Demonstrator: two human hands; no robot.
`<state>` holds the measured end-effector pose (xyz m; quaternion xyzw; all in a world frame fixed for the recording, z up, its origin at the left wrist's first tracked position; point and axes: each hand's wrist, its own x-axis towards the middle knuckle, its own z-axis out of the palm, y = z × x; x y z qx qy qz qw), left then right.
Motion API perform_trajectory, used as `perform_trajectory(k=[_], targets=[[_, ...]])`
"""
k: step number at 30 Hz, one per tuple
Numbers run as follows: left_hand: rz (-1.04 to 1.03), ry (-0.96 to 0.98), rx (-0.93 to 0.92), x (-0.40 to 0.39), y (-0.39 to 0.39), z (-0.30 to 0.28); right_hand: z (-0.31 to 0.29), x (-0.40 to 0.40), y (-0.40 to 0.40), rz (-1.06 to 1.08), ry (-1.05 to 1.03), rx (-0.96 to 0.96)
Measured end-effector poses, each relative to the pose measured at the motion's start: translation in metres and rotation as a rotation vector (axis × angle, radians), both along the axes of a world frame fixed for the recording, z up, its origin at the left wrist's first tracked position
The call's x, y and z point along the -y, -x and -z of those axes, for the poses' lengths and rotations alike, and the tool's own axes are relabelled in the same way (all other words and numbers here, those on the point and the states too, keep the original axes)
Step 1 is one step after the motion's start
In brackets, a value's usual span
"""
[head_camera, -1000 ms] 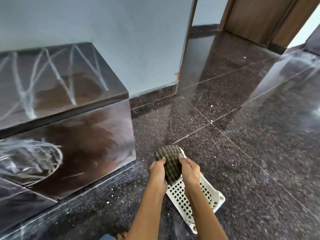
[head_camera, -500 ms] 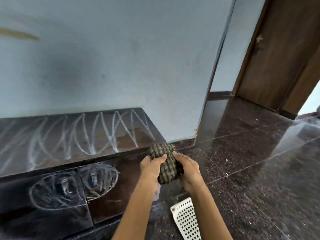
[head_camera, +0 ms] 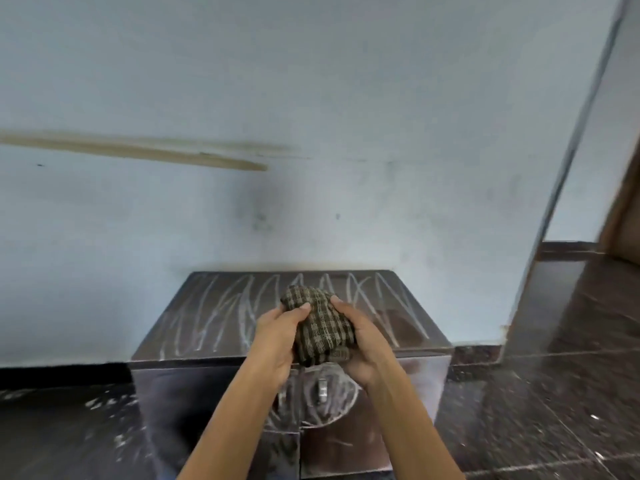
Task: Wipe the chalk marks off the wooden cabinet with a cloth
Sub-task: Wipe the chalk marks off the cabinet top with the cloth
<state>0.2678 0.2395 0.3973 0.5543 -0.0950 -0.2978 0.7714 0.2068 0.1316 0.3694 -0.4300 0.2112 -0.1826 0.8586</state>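
Head view: both hands hold a checked cloth (head_camera: 320,327), bunched into a compact wad, above the top of the wooden cabinet (head_camera: 408,372). The left hand (head_camera: 277,336) curls round the cloth's left side with the thumb laid over its upper face; the right hand (head_camera: 360,344) cups it from the right and below, fingers wrapped under the lower edge. The cloth does not appear to touch the wood. Just beyond and to either side of the hands, zigzag chalk marks (head_camera: 221,317) run across the cabinet top; directly below the hands, a scribbled chalk ring (head_camera: 332,407) surrounds a small metal knob (head_camera: 322,389) on the front face.

Handling, as judged: the cloth looks light, soft and limp, with no fragility; it would slump if gripped by a corner, so a wadded hold with the palm pressing from behind suits wiping. The cabinet surface appears glossy and hard, so the wad should slide readily. Chalk seems likely to smear before it lifts.

No brand, label or legible writing is visible on cloth, cabinet or the wall (head_camera: 311,98).
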Motion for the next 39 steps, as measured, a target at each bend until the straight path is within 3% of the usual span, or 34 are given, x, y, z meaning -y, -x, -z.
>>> perform_trajectory(k=[7,14,24,28,30,33,36,38,39], targets=[[-0.234,0.002,-0.038,-0.043,-0.047,0.021,0.007,-0.06,-0.061,-0.093,-0.325,0.11],[-0.397,-0.007,-0.109,-0.074,-0.096,0.053,0.028,-0.108,-0.118,-0.125,-0.501,0.087],[-0.419,-0.404,0.13,-0.112,-0.159,0.068,0.052,-0.139,-0.182,-0.094,-0.333,-0.151],[-0.452,-0.572,0.166,-0.127,-0.174,0.075,0.043,-0.139,-0.199,0.013,0.023,-0.186],[-0.542,-0.67,0.195,-0.135,-0.182,0.077,0.033,-0.141,-0.202,0.113,0.438,-0.206],[-0.63,-0.627,0.141,-0.143,-0.197,0.078,0.026,-0.152,-0.21,0.213,1.148,-0.216],[-0.598,-0.575,0.086,-0.146,-0.205,0.075,0.028,-0.165,-0.217,-0.046,1.535,-0.34],[-0.568,-0.53,0.045,-0.147,-0.205,0.075,0.032,-0.175,-0.22,-0.28,1.71,-0.473],[-0.559,-0.507,0.024,-0.147,-0.206,0.076,0.034,-0.177,-0.222,-0.3,1.772,-0.522]])
